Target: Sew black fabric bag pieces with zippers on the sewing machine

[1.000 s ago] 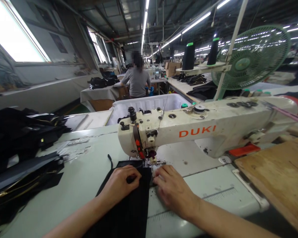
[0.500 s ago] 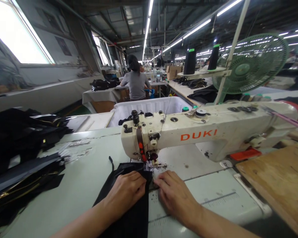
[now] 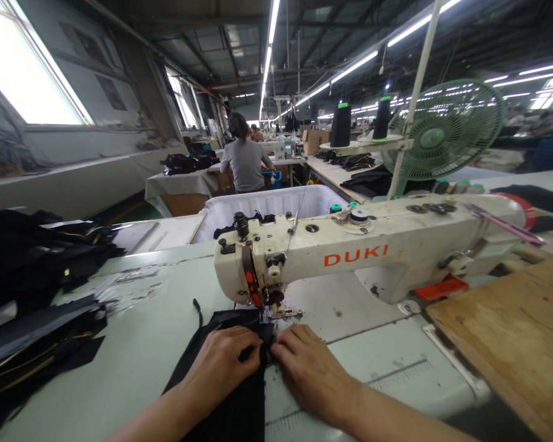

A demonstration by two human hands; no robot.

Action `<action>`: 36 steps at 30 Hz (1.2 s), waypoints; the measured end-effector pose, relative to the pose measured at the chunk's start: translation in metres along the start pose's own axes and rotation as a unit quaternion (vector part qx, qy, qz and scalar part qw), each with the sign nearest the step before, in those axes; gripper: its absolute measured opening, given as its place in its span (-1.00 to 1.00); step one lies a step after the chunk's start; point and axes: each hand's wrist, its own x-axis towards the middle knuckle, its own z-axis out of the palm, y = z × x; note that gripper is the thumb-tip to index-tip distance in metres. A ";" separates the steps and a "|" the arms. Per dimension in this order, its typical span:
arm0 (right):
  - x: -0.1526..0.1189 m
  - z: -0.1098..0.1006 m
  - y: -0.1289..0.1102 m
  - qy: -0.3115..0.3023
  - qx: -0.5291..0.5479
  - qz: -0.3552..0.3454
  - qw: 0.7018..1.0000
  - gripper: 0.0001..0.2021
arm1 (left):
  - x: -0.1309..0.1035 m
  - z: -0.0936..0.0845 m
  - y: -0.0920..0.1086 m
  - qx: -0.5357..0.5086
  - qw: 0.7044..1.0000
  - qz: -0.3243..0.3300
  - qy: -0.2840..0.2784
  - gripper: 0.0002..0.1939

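black fabric, right hand now closer to its edge

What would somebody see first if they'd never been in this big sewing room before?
Probably the big cream sewing machine with orange DUKI letters, stretching across the middle, and the two bare hands near its needle end: the left hand on black cloth, the right hand beside the cloth's edge. Next might come the round green fan behind the machine at the right, near two tall black thread cones.
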 end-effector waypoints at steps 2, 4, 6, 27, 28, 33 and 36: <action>0.000 0.002 0.000 0.016 -0.006 0.023 1.000 -0.76 | -0.001 0.000 -0.002 -0.006 1.000 -0.004 -0.002 -0.80; 0.001 0.002 -0.002 0.048 -0.008 0.034 0.998 -0.81 | -0.001 -0.001 -0.002 -0.012 1.000 -0.005 -0.006 -0.80; 0.004 0.003 -0.005 0.073 -0.032 0.017 0.997 -0.82 | -0.001 -0.002 -0.002 -0.018 1.000 -0.006 -0.010 -0.80; 0.027 0.008 -0.003 0.107 -0.103 -0.084 0.985 -0.93 | 0.001 -0.005 -0.013 -0.093 0.995 -0.034 0.018 -0.78; 0.028 0.007 -0.003 0.096 -0.109 -0.110 0.983 -0.90 | 0.001 -0.005 -0.013 -0.095 0.995 -0.036 0.020 -0.78; 0.023 0.004 0.003 0.068 -0.104 -0.129 0.984 -0.86 | 0.001 -0.005 -0.014 -0.100 0.993 -0.049 0.034 -0.78; 0.021 0.003 0.002 0.090 -0.083 -0.095 0.988 -0.88 | 0.003 -0.005 -0.013 -0.105 0.993 -0.049 0.034 -0.78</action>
